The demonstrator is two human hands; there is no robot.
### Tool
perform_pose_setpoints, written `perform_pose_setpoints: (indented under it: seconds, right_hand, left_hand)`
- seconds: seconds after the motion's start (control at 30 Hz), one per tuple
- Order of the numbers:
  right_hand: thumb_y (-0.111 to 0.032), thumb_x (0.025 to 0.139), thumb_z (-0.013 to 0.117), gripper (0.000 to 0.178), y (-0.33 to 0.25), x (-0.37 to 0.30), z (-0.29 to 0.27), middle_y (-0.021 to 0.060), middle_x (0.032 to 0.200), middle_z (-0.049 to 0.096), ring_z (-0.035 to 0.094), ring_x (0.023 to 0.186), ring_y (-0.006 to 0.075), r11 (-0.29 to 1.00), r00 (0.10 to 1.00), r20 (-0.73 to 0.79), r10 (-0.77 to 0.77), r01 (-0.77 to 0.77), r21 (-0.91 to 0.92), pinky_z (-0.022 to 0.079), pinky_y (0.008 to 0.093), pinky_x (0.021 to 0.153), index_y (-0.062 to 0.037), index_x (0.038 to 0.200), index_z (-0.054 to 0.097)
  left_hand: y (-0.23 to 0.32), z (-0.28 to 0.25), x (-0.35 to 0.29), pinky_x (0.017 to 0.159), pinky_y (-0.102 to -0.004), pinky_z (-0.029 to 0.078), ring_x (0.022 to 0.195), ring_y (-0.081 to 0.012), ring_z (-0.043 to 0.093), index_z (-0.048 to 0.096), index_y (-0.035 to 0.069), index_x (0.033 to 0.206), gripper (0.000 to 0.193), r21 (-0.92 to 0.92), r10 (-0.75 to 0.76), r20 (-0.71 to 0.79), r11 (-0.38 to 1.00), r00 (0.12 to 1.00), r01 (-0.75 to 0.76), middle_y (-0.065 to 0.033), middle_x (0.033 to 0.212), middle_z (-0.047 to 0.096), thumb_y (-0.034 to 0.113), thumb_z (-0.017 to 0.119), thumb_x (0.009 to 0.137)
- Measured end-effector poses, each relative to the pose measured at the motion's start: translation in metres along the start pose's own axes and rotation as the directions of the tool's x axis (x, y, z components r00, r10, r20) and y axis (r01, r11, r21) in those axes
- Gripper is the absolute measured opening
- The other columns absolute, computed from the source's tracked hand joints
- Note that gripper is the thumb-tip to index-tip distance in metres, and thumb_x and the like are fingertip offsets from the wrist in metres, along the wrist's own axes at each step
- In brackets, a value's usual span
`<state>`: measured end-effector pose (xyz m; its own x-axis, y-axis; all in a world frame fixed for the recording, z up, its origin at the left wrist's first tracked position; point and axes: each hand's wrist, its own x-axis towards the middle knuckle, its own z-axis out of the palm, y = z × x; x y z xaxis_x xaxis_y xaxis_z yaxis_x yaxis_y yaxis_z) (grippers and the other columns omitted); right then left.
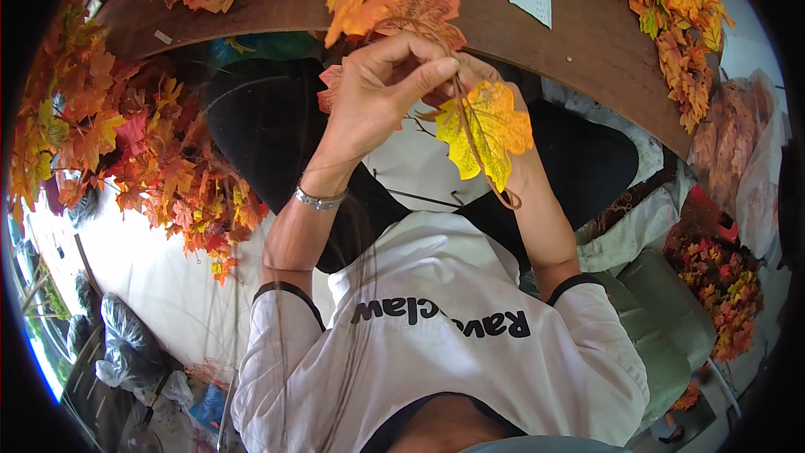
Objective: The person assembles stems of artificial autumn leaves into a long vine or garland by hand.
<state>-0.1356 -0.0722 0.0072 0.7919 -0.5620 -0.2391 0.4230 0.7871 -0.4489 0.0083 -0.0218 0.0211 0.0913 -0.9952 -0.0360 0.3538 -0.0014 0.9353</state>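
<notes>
At twelve o'clock the left hand (384, 85) pinches a brown stem (462, 109); whether the right hand (480, 73), partly hidden by a yellow leaf (496, 126), grips anything I cannot tell

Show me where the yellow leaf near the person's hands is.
In the head view, the yellow leaf is just right of centre, below the right hand and in front of that arm's wrist, beside the brown stem.

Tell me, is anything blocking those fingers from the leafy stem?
Nothing visible does: the left hand is pinching the brown stem. The right hand is close against it, though the yellow leaf partly covers that hand, so its exact grip can't be made out.
</notes>
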Motion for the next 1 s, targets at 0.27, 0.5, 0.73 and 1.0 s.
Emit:
perform_pose_setpoints:
  seconds: [0.27,0.5,0.73,1.0]
  right_hand:
    - [-0.014,0.086,0.052,0.016,-0.003,0.011,-0.007,0.0049,0.081,0.056,0.053,0.07,0.0095,0.954,0.976,-0.063,-0.208,0.189,-0.234,0.045,0.0215,0.062,0.0005,0.09,0.056]
    - [-0.018,0.086,0.055,0.015,-0.015,0.015,-0.003,0.0011,0.075,0.051,0.048,0.068,0.0072,0.895,0.975,-0.029,-0.221,0.19,-0.403,0.041,0.0193,0.063,-0.0029,0.083,0.055]
    - [-0.009,0.079,0.062,0.011,-0.017,0.016,0.005,0.0048,0.079,0.057,0.054,0.07,0.0082,0.909,0.98,-0.029,-0.198,0.172,-0.38,0.045,0.0201,0.064,-0.0004,0.085,0.058]
    - [-0.001,0.073,0.065,0.015,-0.048,0.013,0.006,0.0048,0.08,0.059,0.057,0.073,0.0084,0.706,0.996,0.011,-0.087,0.069,-0.705,0.046,0.0201,0.067,0.0017,0.086,0.059]
  left_hand:
    - [0.02,-0.021,-0.008,0.044,-0.0148,0.035,0.05,-0.0027,0.049,0.058,0.002,0.075,0.019,0.083,-0.231,0.084,0.971,0.969,0.225,-0.0017,0.059,0.056,0.018,0.057,0.085]
    - [0.003,0.003,-0.009,0.044,-0.017,0.04,0.052,-0.004,0.053,0.058,0.001,0.073,0.016,0.258,-0.324,0.062,0.919,0.944,0.298,-0.0019,0.063,0.059,0.014,0.065,0.079]
    - [-0.004,0.001,-0.011,0.057,-0.0197,0.049,0.065,-0.0075,0.059,0.056,-0.004,0.084,0.012,0.19,-0.116,-0.024,0.975,0.993,0.118,-0.0064,0.076,0.062,0.005,0.062,0.079]
    - [0.004,-0.001,-0.009,0.062,-0.0212,0.05,0.068,-0.01,0.06,0.057,-0.005,0.09,0.013,0.154,-0.194,0.009,0.969,0.981,0.191,-0.0069,0.076,0.062,0.003,0.06,0.081]
